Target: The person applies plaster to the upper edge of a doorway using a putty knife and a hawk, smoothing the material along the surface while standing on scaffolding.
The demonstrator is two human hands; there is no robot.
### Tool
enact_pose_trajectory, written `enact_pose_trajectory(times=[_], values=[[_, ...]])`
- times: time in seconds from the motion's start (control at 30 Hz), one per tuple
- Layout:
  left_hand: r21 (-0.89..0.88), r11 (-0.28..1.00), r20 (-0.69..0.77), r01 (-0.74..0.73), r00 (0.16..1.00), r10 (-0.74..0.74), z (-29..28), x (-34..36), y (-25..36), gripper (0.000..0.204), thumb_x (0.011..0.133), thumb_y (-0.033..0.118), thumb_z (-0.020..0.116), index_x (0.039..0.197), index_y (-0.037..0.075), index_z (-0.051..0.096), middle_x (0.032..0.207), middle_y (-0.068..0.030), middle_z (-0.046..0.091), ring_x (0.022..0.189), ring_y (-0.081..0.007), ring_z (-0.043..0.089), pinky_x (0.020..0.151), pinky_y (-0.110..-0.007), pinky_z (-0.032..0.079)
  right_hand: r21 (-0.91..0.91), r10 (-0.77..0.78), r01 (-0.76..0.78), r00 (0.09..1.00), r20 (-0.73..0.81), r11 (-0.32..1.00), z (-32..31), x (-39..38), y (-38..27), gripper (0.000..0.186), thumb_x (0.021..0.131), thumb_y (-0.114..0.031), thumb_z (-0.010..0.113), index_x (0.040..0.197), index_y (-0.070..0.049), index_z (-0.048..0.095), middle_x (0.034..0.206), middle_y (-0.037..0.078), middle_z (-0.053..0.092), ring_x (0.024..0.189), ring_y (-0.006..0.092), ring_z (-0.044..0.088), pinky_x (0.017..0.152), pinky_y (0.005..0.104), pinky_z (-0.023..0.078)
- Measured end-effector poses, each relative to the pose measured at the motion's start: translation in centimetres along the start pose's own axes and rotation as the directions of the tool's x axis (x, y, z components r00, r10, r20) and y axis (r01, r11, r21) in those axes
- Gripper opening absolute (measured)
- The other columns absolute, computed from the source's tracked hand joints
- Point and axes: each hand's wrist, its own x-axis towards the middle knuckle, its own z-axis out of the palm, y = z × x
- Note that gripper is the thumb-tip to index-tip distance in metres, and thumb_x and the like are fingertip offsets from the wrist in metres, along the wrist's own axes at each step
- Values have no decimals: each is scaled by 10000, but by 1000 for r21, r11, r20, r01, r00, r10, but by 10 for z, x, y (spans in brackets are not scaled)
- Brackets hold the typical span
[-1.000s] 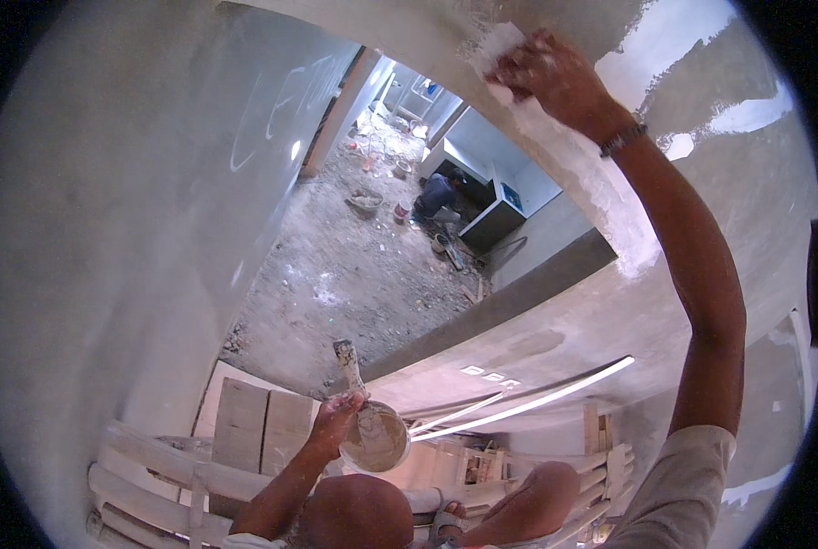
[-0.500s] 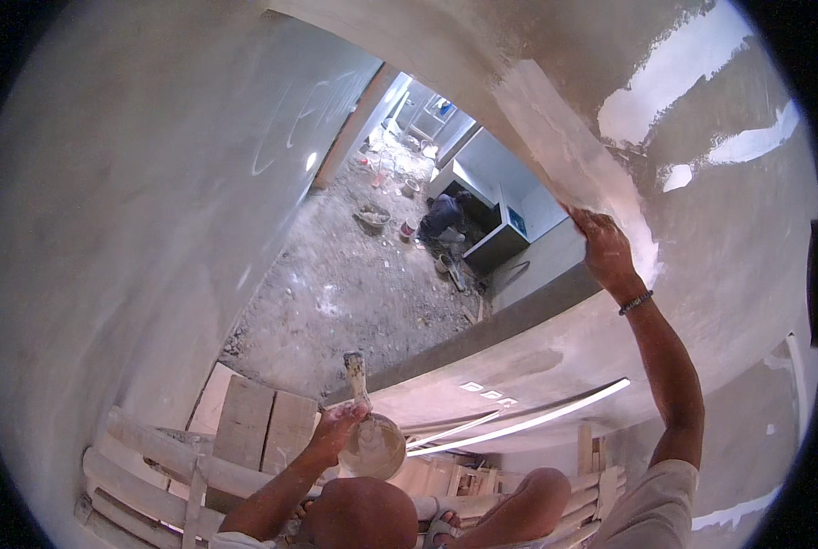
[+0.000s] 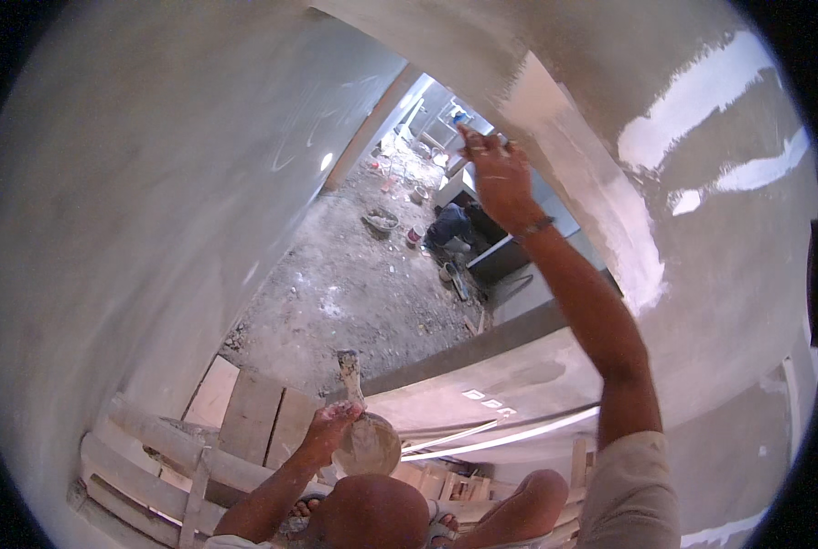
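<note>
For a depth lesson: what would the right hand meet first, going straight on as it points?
Probably the plastered surface at the picture's top: the right hand points up and left toward it, but depth is unclear.

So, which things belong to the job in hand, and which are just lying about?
In the job:
paste-smeared bowl, left hand
what looks like a scraper, same hand
pale coated band, right of the raised right hand

Seemingly lying about:
long white strips
basin on the floor
red bucket

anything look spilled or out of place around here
Yes, the floor is littered with rubble, and a pale splotch on it could be a spill. The white patches on the grey surface have ragged edges.
</note>
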Motion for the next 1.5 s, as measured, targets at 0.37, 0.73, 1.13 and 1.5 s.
enact_pose_trajectory(times=[0.37, 0.73, 1.13, 1.5], values=[[-58, 995, 93, 77, 993, -72, 18, 21, -8, 454, 848, 429, 623, 1038, 18, 597, 943, -47, 607, 834, -142, 581, 754, -312, 482, -44, -501, 502, 865, 16, 864, -63, 122, 121, 276, 801, -134, 637, 1068, -199, 663, 1057, 50, 639, 1043, 243, 560, 954, 398, 406], [-37, 986, 138, 166, 978, -159, 26, 34, -25, 476, 893, 455, 542, 1058, 11, 594, 965, -72, 612, 849, -166, 584, 764, -331, 478, -107, -466, 480, 875, 133, 871, -82, -50, 161, 330, 748, -153, 596, 1074, -185, 637, 1151, 50, 566, 1116, 242, 503, 1025, 379, 382], [-32, 952, 193, 305, 936, -294, 20, 14, 6, 463, 855, 373, 625, 1151, 24, 559, 986, -84, 624, 883, -192, 614, 767, -348, 518, 267, 68, -239, 849, 523, 933, -111, -202, 181, 365, 815, -73, 587, 1167, -168, 580, 1130, 64, 607, 1111, 251, 544, 958, 357, 447], [156, 979, -93, 128, 989, -114, -36, -46, 55, 307, 843, 240, 639, 1080, 53, 586, 989, -60, 615, 869, -187, 602, 762, -354, 510, 883, 142, -465, 871, 470, -67, -80, 1, 77, 247, 769, -42, 542, 1008, 16, 565, 809, 62, 626, 702, 148, 617, 672, 274, 520]])
